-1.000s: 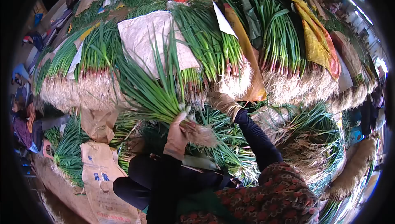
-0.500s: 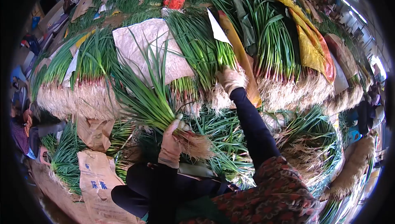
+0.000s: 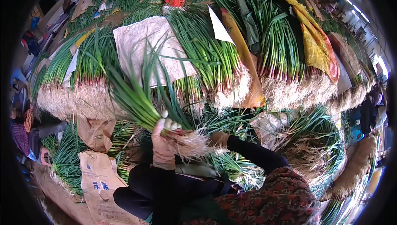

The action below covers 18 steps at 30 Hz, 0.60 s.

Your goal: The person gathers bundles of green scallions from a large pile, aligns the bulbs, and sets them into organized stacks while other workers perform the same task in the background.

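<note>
My gloved left hand [image 3: 163, 146] is wrapped round the lower stems of a bunch of green garlic [image 3: 140, 105]. The bunch leans up to the left, its pale roots [image 3: 190, 144] pointing right and its leaves smeared by motion. Just right of those roots is my right hand [image 3: 219, 140], low over loose garlic plants [image 3: 235, 163]. Its fingers are mostly hidden by the roots, so I cannot see whether they hold anything. Ahead of both hands stands a row of stacked green garlic [image 3: 219, 64], roots facing me.
A pale sack [image 3: 144, 45] covers part of the row; brown [image 3: 248, 76] and yellow-orange sacks [image 3: 312, 43] separate other stacks. More loose plants [image 3: 318, 150] lie to the right. A printed paper sack [image 3: 99, 183] is at lower left. Other people [image 3: 31, 43] are at the far left.
My right hand has left the stacked row and come down and back beside the roots of the held bunch. My left hand has shifted slightly left and up, the bunch still in it.
</note>
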Each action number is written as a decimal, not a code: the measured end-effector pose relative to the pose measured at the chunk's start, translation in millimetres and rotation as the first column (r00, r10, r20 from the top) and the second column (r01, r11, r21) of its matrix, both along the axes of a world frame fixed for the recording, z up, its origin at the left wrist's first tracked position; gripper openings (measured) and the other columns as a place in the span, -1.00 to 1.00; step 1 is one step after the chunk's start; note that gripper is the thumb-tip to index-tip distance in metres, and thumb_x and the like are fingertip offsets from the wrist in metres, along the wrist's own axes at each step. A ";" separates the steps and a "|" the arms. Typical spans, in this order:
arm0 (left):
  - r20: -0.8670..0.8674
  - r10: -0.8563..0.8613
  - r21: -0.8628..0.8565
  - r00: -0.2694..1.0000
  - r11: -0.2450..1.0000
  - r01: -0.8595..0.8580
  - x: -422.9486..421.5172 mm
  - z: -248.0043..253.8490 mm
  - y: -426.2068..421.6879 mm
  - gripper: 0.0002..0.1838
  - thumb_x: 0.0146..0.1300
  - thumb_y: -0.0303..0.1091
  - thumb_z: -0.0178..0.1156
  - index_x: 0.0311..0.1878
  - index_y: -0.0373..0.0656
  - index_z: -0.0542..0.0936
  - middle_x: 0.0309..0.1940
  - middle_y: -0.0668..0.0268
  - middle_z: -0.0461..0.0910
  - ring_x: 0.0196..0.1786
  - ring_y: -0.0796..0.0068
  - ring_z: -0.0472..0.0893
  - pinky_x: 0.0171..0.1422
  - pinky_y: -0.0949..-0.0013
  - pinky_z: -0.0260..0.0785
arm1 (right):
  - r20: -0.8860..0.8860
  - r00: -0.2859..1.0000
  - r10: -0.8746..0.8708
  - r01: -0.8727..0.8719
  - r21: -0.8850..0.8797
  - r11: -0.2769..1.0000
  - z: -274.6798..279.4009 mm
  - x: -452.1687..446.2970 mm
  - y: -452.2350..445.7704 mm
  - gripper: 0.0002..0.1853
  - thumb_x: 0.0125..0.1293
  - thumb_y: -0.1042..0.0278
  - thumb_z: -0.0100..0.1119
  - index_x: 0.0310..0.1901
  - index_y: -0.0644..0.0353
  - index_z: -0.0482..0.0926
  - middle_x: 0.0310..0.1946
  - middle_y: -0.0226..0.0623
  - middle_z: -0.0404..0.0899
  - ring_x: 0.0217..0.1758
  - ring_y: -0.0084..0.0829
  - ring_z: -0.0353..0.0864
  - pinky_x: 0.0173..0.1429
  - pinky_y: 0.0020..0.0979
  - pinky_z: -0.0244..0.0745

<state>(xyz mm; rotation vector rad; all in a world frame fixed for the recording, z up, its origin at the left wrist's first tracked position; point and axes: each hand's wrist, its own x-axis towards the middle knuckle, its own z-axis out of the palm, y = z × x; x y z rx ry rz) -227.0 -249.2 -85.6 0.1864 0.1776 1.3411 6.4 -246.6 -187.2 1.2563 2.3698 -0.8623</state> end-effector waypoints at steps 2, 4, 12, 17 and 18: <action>-0.025 -0.044 0.032 0.999 0.999 0.044 -8.6 -3.3 1.9 -0.68 0.33 -0.30 -0.03 0.06 -0.26 0.41 -0.47 0.37 0.39 -0.37 0.48 0.42 -0.10 0.31 0.30 | -0.133 0.991 0.033 -0.054 -0.157 0.986 -15.9 22.3 -12.3 -0.63 0.16 0.01 0.09 -0.13 0.07 0.58 -0.22 -0.16 0.60 -0.15 -0.16 0.60 -0.05 -0.20 0.45; -0.197 -0.059 -0.093 0.979 0.995 0.041 -5.4 1.0 -1.2 -0.64 0.29 -0.31 0.01 0.10 -0.28 0.40 -0.50 0.37 0.38 -0.39 0.48 0.40 -0.15 0.31 0.32 | -0.020 0.996 -0.082 0.084 0.337 0.938 7.9 43.9 28.3 -0.71 0.22 0.18 -0.02 -0.23 0.21 0.56 -0.45 -0.17 0.57 -0.39 -0.24 0.60 -0.32 -0.28 0.47; -0.486 -0.292 -0.263 0.823 0.948 0.181 19.4 -31.1 3.8 -0.55 0.27 -0.22 0.03 0.15 -0.28 0.42 -0.30 0.25 0.55 -0.37 0.35 0.58 -0.28 0.32 0.47 | -0.300 0.770 -0.563 0.638 0.388 0.665 66.7 59.0 111.5 -0.50 0.17 -0.10 0.15 -0.11 0.22 0.53 -0.44 -0.17 0.62 -0.37 -0.22 0.62 -0.24 -0.26 0.50; -0.412 -0.368 -0.316 0.834 0.916 0.248 24.0 -42.4 9.3 -0.65 0.27 -0.33 0.03 0.07 -0.29 0.47 -0.13 0.19 0.58 -0.33 0.29 0.61 -0.24 0.27 0.52 | -0.455 0.849 -0.269 0.357 0.117 0.927 74.0 -24.5 18.3 -0.59 0.35 0.10 -0.07 0.10 0.19 0.37 -0.26 -0.09 0.59 -0.28 -0.16 0.60 -0.20 -0.29 0.49; -0.438 -0.359 -0.302 0.824 0.922 0.241 24.6 -43.1 7.5 -0.67 0.27 -0.34 0.04 0.05 -0.29 0.48 -0.15 0.20 0.59 -0.34 0.28 0.62 -0.24 0.27 0.52 | -0.535 0.821 -0.200 0.299 0.105 0.948 67.2 -31.1 11.6 -0.59 0.37 0.12 -0.09 0.14 0.19 0.33 -0.23 -0.07 0.58 -0.24 -0.14 0.59 -0.17 -0.29 0.48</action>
